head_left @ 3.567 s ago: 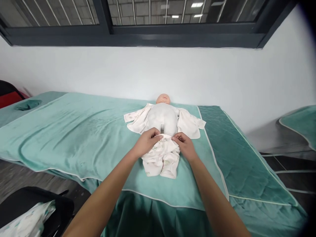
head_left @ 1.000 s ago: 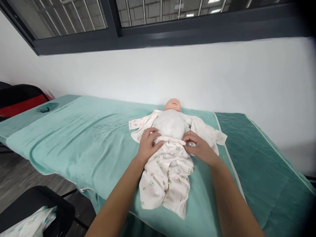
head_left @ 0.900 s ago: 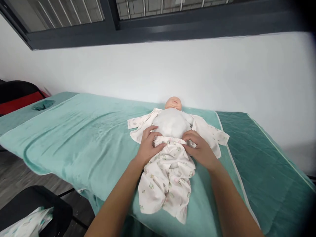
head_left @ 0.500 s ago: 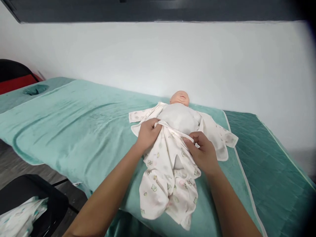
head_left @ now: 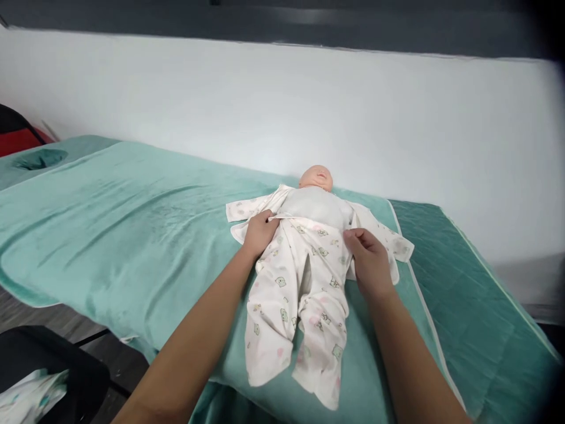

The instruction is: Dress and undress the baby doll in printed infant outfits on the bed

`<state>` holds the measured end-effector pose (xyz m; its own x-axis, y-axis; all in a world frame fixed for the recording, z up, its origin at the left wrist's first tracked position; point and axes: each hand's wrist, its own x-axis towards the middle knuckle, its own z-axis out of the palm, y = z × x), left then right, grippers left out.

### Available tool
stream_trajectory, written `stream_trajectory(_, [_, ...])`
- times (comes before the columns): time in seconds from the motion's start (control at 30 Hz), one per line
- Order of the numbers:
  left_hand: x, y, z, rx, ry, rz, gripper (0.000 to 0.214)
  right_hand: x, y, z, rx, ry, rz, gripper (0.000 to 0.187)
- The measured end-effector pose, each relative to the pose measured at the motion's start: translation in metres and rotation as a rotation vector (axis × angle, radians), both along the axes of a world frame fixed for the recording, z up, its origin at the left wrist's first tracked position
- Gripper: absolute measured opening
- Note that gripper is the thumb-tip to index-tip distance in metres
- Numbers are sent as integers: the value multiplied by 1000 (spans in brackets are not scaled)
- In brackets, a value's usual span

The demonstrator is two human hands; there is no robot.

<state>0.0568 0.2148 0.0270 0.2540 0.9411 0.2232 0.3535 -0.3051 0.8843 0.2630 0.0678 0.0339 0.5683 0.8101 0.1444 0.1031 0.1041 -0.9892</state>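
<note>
A baby doll (head_left: 316,178) lies on its back, head toward the wall. Printed white baby trousers (head_left: 282,306) cover its legs, and their waistband runs across its pale grey-white belly (head_left: 315,206). My left hand (head_left: 260,233) is closed on the waistband at the left hip. At the right hip my right hand (head_left: 368,256) pinches the other end of the waistband. An open printed baby jacket (head_left: 384,232) lies under the doll, its sleeves spread to both sides. Whether the doll's arms fill the sleeves cannot be seen.
The doll rests on a green sheet (head_left: 145,218) over a bed with a face hole (head_left: 40,159) at the far left. A darker green quilted cover (head_left: 468,282) shows at right. A black chair (head_left: 53,359) holding a printed cloth (head_left: 33,397) stands at lower left, and a white wall (head_left: 265,100) rises behind.
The waistband, slanted and bunched before, now lies straighter across the belly. The trousers have spread smoother, with the legs more apart. My right hand has moved slightly up and outward on the doll.
</note>
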Motion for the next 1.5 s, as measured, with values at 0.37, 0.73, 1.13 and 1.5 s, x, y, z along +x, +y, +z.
stream_trajectory(0.37, [3, -1, 1, 8, 107, 1, 34, 22, 39, -9, -80, -59, 7, 33])
stream_trajectory(0.73, [-5, 4, 0, -332, -178, -267, 40, 46, 7, 5, -211, -54, 495, 21])
stream_trajectory(1.13, [-23, 12, 6, -785, -451, -460, 22, 38, 21, -7, -547, -297, 205, 16])
stream_trajectory(1.5, [-25, -5, 7, -586, -384, -503, 34, 30, 13, -5, -375, 27, 275, 20])
